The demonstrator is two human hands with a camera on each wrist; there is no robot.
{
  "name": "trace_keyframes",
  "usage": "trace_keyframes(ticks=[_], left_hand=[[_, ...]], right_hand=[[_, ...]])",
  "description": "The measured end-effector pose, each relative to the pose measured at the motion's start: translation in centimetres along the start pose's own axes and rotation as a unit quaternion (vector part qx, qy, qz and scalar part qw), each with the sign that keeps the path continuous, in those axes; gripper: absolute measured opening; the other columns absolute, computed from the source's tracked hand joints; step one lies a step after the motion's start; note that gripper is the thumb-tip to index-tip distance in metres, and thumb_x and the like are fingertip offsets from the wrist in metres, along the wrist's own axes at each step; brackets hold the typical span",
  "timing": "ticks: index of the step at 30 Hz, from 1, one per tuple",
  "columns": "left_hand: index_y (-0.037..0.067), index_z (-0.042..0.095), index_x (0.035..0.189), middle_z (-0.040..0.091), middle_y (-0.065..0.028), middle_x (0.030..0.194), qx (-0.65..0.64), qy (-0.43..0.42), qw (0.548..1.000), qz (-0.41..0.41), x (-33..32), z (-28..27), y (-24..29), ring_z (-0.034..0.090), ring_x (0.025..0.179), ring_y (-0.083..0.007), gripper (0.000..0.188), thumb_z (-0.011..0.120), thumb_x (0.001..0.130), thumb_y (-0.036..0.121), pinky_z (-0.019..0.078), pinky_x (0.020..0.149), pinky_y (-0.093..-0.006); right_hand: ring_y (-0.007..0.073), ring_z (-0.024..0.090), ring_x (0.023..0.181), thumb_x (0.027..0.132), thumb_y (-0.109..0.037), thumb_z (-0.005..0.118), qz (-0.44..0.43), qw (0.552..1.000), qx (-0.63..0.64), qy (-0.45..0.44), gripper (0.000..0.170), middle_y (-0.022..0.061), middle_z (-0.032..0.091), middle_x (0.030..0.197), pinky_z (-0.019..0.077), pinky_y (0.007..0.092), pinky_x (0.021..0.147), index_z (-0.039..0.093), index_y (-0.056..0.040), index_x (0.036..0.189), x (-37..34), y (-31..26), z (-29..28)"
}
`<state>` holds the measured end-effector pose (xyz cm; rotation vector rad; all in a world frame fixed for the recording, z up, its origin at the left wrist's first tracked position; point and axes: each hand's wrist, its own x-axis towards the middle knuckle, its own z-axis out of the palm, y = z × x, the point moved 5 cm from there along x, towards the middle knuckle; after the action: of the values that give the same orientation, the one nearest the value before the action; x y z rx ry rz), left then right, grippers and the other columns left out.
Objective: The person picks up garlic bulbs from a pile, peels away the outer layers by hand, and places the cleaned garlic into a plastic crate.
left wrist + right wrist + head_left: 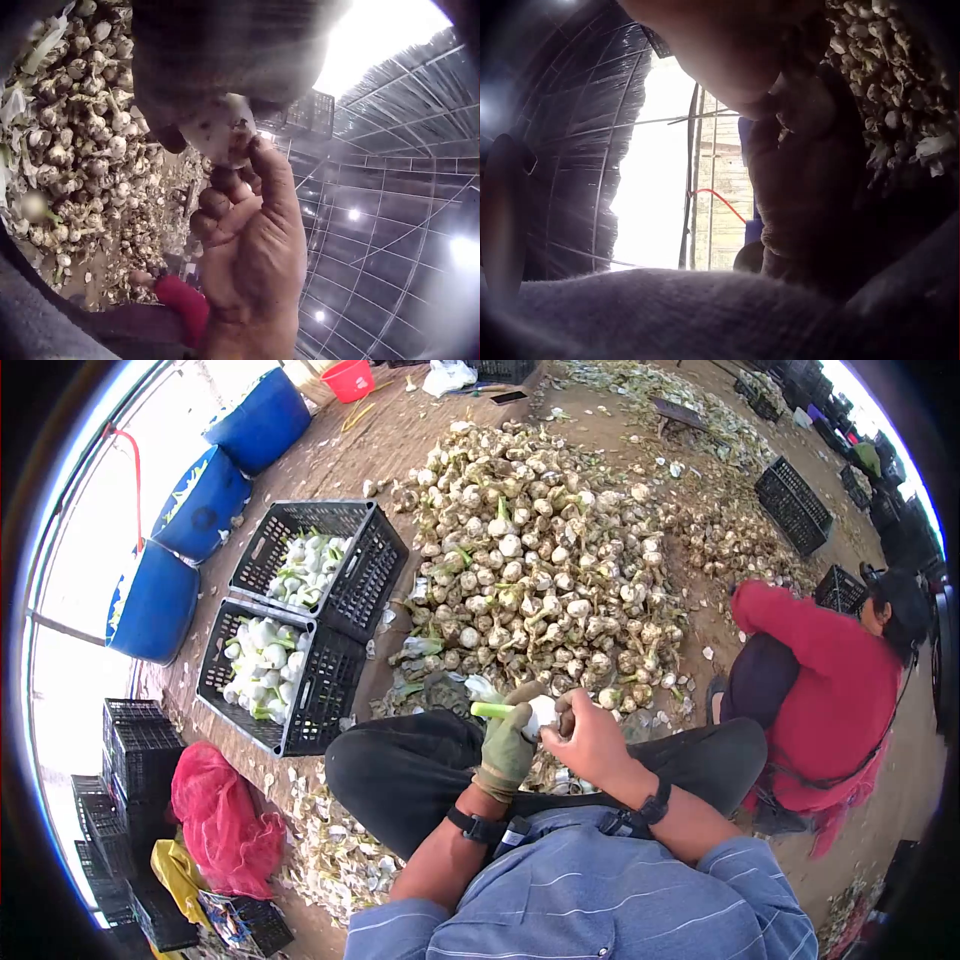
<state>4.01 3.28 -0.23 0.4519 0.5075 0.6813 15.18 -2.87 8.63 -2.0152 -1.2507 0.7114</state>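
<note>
The left hand [508,748], in a greenish glove, grips a white garlic bulb [541,712] whose green stem [492,710] points left. Bare fingers of the right hand [590,740] pinch the bulb's right side. In the left wrist view the right hand [251,247] has thumb and fingertips against the root end of the bulb [217,135], which shows brown patches; the dark glove [217,52] is above it. The right wrist view is dark, with the bulb [806,105] between the right hand [712,45] and the gloved left hand [802,187].
A large heap of unpeeled garlic [540,560] lies in front of the knees. Two black crates [325,670] [370,550] with white bulbs stand at the left, by blue tubs [155,605]. A person in red [830,690] crouches at the right. Peelings [335,850] cover the ground.
</note>
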Motion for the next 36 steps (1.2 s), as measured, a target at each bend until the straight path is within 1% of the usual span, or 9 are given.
trace_keyframes(ticks=[3,5,10,13,16,22,25,28,36], left_hand=[[-0.002,0.049,0.133,0.06,-0.0126,0.12,-0.02,0.002,1.0,-0.008,-0.2,-0.4,-0.2,0.061,0.108,-0.0228,0.044,0.054,0.096,0.021,0.0506,0.094,-0.0366],[0.0,0.05,0.132,0.06,-0.0123,0.117,-0.049,-0.003,0.999,-0.017,-0.1,-0.3,-0.5,0.061,0.106,-0.0229,0.048,0.058,0.095,0.029,0.0509,0.094,-0.0367],[0.001,0.05,0.134,0.06,-0.0118,0.117,-0.004,0.019,1.0,-0.004,-0.1,-0.2,0.0,0.06,0.108,-0.021,0.043,0.053,0.098,0.025,0.0497,0.095,-0.0373],[0.001,0.049,0.134,0.06,-0.0119,0.117,0.054,0.035,0.998,0.012,-0.3,0.6,0.6,0.06,0.107,-0.0211,0.042,0.051,0.1,0.024,0.0494,0.096,-0.0369],[0.0,0.049,0.135,0.06,-0.012,0.118,0.048,0.043,0.998,0.002,-0.5,0.5,0.6,0.06,0.108,-0.0215,0.041,0.049,0.1,0.022,0.0487,0.097,-0.0364],[0.0,0.048,0.136,0.059,-0.0118,0.122,-0.003,0.039,0.999,0.007,-0.4,-0.2,0.4,0.059,0.11,-0.0215,0.04,0.05,0.1,0.017,0.0475,0.099,-0.037],[0.0,0.048,0.137,0.059,-0.0111,0.122,-0.01,0.051,0.999,0.004,-0.5,-0.4,0.2,0.059,0.11,-0.0214,0.04,0.051,0.1,0.016,0.0472,0.099,-0.0373],[0.001,0.047,0.139,0.057,-0.0096,0.127,-0.018,0.058,0.998,0.002,-0.3,-1.0,0.0,0.057,0.111,-0.0187,0.041,0.052,0.101,0.016,0.0476,0.097,-0.0339],[0.0,0.043,0.142,0.054,-0.0109,0.134,-0.023,0.031,0.999,0.035,0.0,-1.2,-0.2,0.055,0.117,-0.019,0.045,0.051,0.103,0.02,0.0455,0.101,-0.0353]], right_hand=[[0.0161,0.059,0.06,0.079,-0.008,0.069,-0.023,0.999,0.02,-0.015,0.028,0.0073,0.061,0.071,0.0486,0.0318,0.057,0.054,-0.0026,0.101,0.1,0.4,0.3],[0.0184,0.06,0.063,0.079,-0.009,0.069,0.007,0.994,0.112,-0.013,0.027,0.0087,0.062,0.074,0.0496,0.0326,0.06,0.054,-0.0023,0.1,0.1,2.3,1.2],[0.0187,0.061,0.064,0.077,-0.011,0.072,0.039,0.974,0.22,-0.036,0.034,0.009,0.062,0.076,0.0498,0.0329,0.061,0.052,-0.0016,0.103,-0.2,2.3,1.4],[0.022,0.063,0.065,0.075,-0.015,0.075,0.05,0.996,0.074,0.006,0.041,0.01,0.062,0.075,0.0506,0.0346,0.061,0.05,-0.0014,0.105,0.0,1.1,1.1],[0.0258,0.064,0.064,0.073,-0.018,0.077,0.016,0.997,0.072,0.016,0.045,0.0114,0.062,0.074,0.0511,0.0365,0.06,0.05,-0.0013,0.104,0.3,0.8,1.2],[0.0137,0.06,0.063,0.077,-0.009,0.072,0.009,0.982,0.189,-0.02,0.036,0.0067,0.062,0.075,0.0497,0.0299,0.06,0.05,-0.0001,0.104,0.2,2.4,2.1],[0.0094,0.057,0.064,0.08,-0.005,0.068,0.028,0.974,0.226,0.01,0.03,0.0048,0.062,0.076,0.0483,0.0269,0.059,0.053,0.001,0.105,0.5,4.4,2.8],[0.0108,0.059,0.064,0.081,-0.006,0.069,0.031,0.961,0.275,0.018,0.03,0.0059,0.064,0.078,0.0487,0.0282,0.059,0.055,0.0015,0.106,0.2,4.4,2.5],[0.016,0.063,0.065,0.082,-0.008,0.07,-0.021,0.994,0.098,0.049,0.015,0.0113,0.065,0.072,0.0497,0.0304,0.06,0.061,-0.0003,0.091,0.2,1.9,1.4]])
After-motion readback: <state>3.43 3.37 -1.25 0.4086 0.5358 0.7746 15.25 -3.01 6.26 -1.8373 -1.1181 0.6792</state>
